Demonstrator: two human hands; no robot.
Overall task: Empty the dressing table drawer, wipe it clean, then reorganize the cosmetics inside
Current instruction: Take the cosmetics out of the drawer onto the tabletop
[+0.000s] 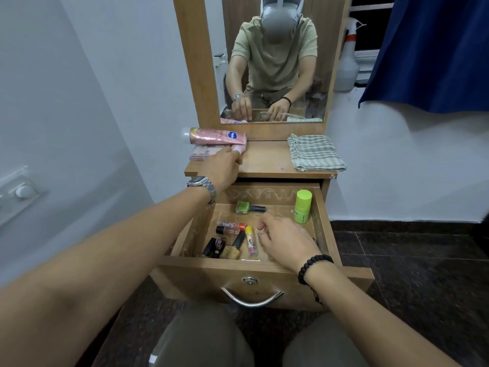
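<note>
The open wooden drawer (321, 207) is pulled out below the wooden worktop (267, 160), and several cosmetics are still seen on its floor. A small yellow tube with a pink cap (250, 239) lies just left of the right hand (283, 242), whose fingers (262, 223) are curled downward over the drawer floor; whether anything is pinched beneath them cannot be told. Left of the tube, an orange-capped clear tube (230, 225), a gold nail polish bottle with a black cap (234, 247) and two dark bottles (214, 246) are clustered near the front left corner. A green square bottle (243, 207) lies toward the back, and a lime green cylindrical container (303, 206) stands upright in the back right corner.

On the worktop, the left hand (222, 165) is laid over a small pale pink item (240, 147), its fingers closed on it, beside a flat pink box (201, 152) and a pink lotion tube (217, 135) lying on its side. A folded green checked cloth (315, 152) rests on the right end.
</note>
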